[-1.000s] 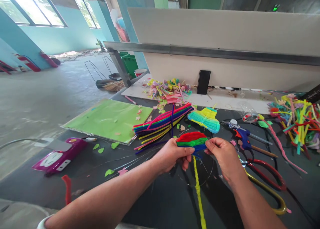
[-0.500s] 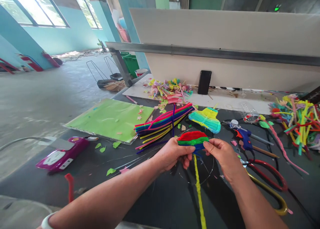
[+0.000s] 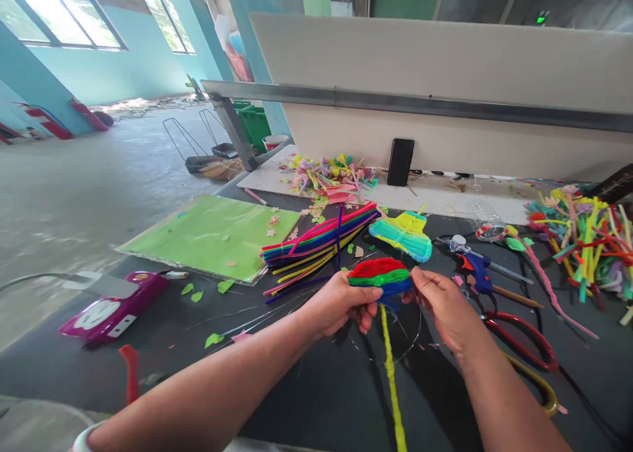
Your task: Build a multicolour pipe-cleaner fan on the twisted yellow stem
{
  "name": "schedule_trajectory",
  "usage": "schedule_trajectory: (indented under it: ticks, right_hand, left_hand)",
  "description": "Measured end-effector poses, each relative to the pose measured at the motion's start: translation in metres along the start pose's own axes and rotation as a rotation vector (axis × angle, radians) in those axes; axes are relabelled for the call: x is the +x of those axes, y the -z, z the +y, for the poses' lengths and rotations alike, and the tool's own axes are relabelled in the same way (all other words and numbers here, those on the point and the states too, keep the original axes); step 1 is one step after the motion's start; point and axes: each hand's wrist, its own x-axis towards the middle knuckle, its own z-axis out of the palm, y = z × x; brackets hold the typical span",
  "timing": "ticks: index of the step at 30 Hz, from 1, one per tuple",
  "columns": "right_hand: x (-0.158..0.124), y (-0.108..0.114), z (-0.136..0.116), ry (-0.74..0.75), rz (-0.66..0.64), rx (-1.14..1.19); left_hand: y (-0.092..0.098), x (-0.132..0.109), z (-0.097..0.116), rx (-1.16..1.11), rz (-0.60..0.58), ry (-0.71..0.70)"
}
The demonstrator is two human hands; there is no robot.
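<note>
Between both hands is a leaf-shaped piece of pipe cleaners (image 3: 380, 277), banded red, green and blue. My left hand (image 3: 341, 304) is closed on its left end, thumb in front along the blue band. At the right end my right hand (image 3: 440, 307) pinches it, with some fingers hidden behind. A yellow twisted pipe-cleaner stem (image 3: 390, 373) runs from beneath the piece toward the table's near edge. Thin clear wire (image 3: 419, 333) loops around below the hands. Just beyond lie a bundle of coloured pipe cleaners (image 3: 316, 241) and a yellow and turquoise pipe-cleaner bundle (image 3: 403, 234).
Red-handled scissors (image 3: 531, 337) and a blue glue gun (image 3: 475, 272) lie at the right, before a heap of pipe-cleaner pieces (image 3: 588, 234). At the left are a green sheet (image 3: 208, 234) and a purple device (image 3: 113, 307). A phone (image 3: 400, 162) leans against the white board (image 3: 445, 63).
My right thumb and fingers have shifted slightly to the right along the piece, uncovering more of its right end. My left hand keeps its hold. The whole view has shifted a little.
</note>
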Motion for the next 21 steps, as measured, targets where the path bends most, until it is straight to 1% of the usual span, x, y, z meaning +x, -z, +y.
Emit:
schedule_trajectory:
  ticks: [2, 4, 6, 8, 13, 15, 17, 21]
  right_hand:
    - [0.001, 0.004, 0.000, 0.004, 0.072, 0.023]
    - [0.002, 0.006, 0.000, 0.025, 0.092, -0.017]
    - [0.001, 0.007, 0.000, 0.057, 0.057, -0.121]
    - [0.001, 0.008, -0.001, 0.055, 0.008, -0.201]
    - [0.004, 0.014, 0.000, 0.006, -0.160, -0.197]
    - [0.005, 0.013, 0.002, 0.042, -0.173, -0.228]
    - [0.005, 0.009, 0.002, 0.110, -0.108, -0.327]
    - [0.002, -0.001, 0.002, 0.275, 0.105, -0.655]
  left_hand:
    - [0.002, 0.000, 0.000, 0.005, 0.002, -0.007]
    - [0.003, 0.000, 0.001, 0.013, 0.003, -0.013]
    - [0.003, -0.001, 0.002, 0.021, -0.001, -0.016]
    - [0.004, -0.001, 0.002, 0.028, -0.005, -0.011]
    - [0.005, 0.000, 0.001, 0.035, -0.006, 0.003]
    - [0.005, 0.001, 0.001, 0.045, -0.004, 0.005]
    - [0.005, 0.001, 0.000, 0.055, -0.001, 0.004]
    - [0.004, 0.000, -0.002, 0.042, 0.013, 0.019]
